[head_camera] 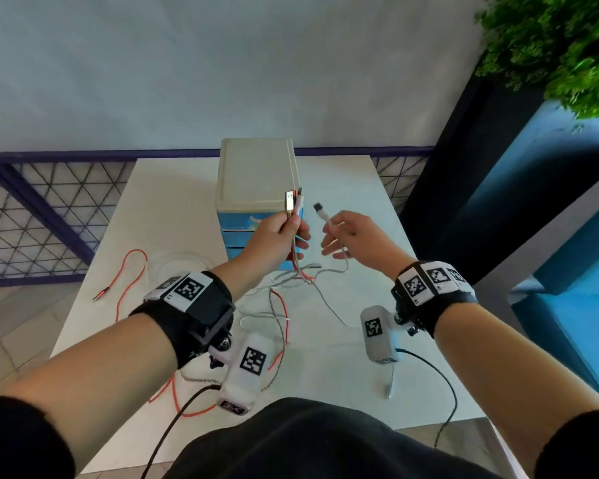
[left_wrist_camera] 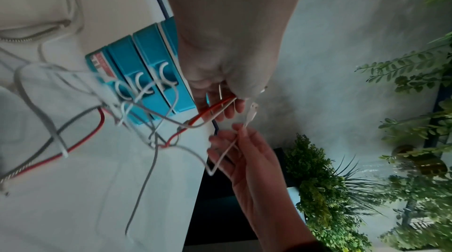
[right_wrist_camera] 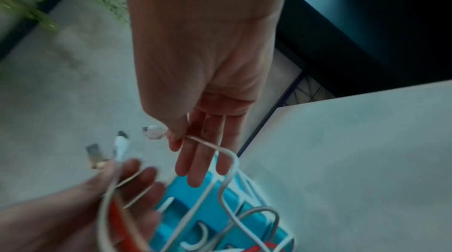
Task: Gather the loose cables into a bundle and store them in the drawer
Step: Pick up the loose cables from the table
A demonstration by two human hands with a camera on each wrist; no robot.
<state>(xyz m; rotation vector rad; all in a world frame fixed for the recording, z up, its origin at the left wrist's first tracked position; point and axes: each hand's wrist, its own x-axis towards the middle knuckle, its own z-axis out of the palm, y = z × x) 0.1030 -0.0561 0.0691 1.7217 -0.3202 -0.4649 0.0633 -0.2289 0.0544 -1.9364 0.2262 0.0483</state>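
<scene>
My left hand [head_camera: 284,233] grips the plug ends of several cables [head_camera: 293,202], red, white and braided, held upright in front of the blue drawer unit [head_camera: 256,181]. My right hand [head_camera: 346,236] pinches a white cable [head_camera: 325,216] just below its plug, a little to the right of the left hand. In the left wrist view the red and white cables [left_wrist_camera: 212,111] run out from the left hand's fingers, and the right hand [left_wrist_camera: 244,151] holds the white cable [left_wrist_camera: 252,115] below. The right wrist view shows the thumb and forefinger on the white cable [right_wrist_camera: 210,145]. All drawers [left_wrist_camera: 149,74] look closed.
The cables' loose lengths [head_camera: 281,305] trail over the white table [head_camera: 173,209], and one red cable end [head_camera: 101,293] lies at the left. A railing [head_camera: 32,216] stands behind the table, green plants [head_camera: 561,46] at the right, a blue seat [head_camera: 574,236] beside the table.
</scene>
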